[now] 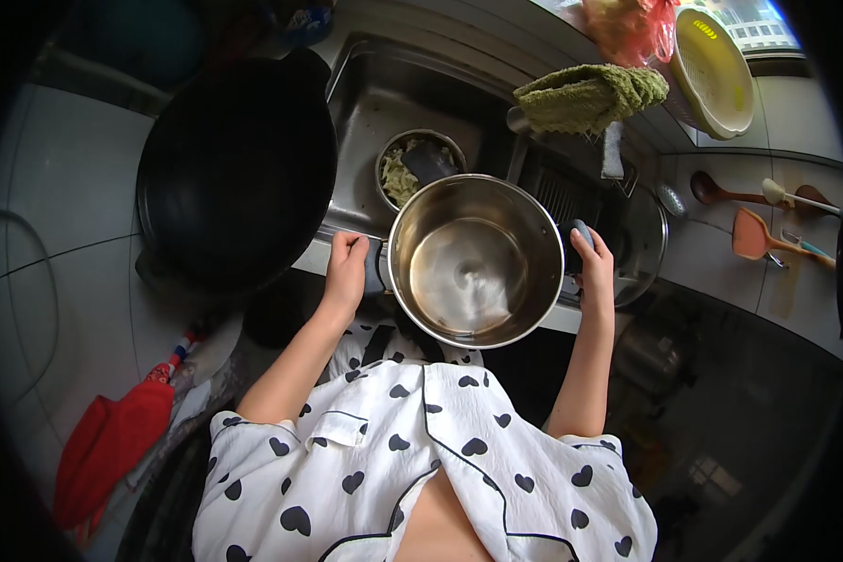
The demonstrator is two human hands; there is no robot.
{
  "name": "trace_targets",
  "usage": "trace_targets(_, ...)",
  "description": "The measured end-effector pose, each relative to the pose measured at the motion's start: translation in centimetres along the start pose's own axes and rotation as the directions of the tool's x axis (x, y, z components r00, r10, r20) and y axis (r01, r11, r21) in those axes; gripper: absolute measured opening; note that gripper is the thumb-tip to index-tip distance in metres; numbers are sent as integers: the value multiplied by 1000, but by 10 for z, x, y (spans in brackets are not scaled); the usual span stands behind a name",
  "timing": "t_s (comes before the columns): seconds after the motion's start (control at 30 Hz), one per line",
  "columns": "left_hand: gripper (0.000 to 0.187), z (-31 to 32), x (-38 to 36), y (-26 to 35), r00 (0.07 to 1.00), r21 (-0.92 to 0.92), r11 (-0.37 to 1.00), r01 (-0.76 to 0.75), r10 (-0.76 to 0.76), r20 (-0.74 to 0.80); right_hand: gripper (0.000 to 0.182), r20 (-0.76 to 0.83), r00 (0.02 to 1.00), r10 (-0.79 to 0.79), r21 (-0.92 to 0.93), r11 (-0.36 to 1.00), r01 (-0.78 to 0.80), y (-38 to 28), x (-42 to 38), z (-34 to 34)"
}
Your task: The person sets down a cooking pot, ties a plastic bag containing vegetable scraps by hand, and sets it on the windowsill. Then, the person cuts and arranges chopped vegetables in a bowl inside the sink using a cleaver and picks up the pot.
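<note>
A steel pot (473, 262) is held up in front of my body, over the front edge of the sink. Its inside is shiny, and I see no food in it. My left hand (347, 272) is closed round the dark handle on its left side. The opposite handle is gripped by my right hand (592, 262), with the thumb on top. Behind the pot, partly covered by its rim, a smaller steel bowl (399, 174) with pale green pieces and a dark object stands in the sink (356, 140).
A large black wok (239, 178) stands left of the sink. A green cloth (590, 98), a yellow-green basket (717, 75) and a glass lid (651, 245) are at the right. Ladles and an orange spatula (750, 234) hang on the tiled wall. A red umbrella (112, 450) is at the lower left.
</note>
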State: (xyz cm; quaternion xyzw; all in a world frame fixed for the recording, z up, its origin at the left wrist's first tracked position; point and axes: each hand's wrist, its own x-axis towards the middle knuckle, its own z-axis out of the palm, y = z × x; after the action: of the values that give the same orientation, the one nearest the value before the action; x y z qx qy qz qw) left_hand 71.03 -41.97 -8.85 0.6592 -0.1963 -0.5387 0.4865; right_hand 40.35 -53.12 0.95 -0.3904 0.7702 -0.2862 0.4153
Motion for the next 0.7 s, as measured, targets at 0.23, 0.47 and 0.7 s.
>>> trace_targets(0.23,16,-1,8,-8,1000,-27,1000,12,-13,-8,44,80,997,20,-40,999,-17,-6,10,2)
trace_targets(0.47,15,-1,11,-16,999,-67,997,35,-37,-30,46,60,998,7,-92,996,-1,-9,16,10)
trace_targets(0.7,16,-2,13,-20,997,-75,994,74,-77,-32,42,108,994,-6,-73,997,14,-4,24,11)
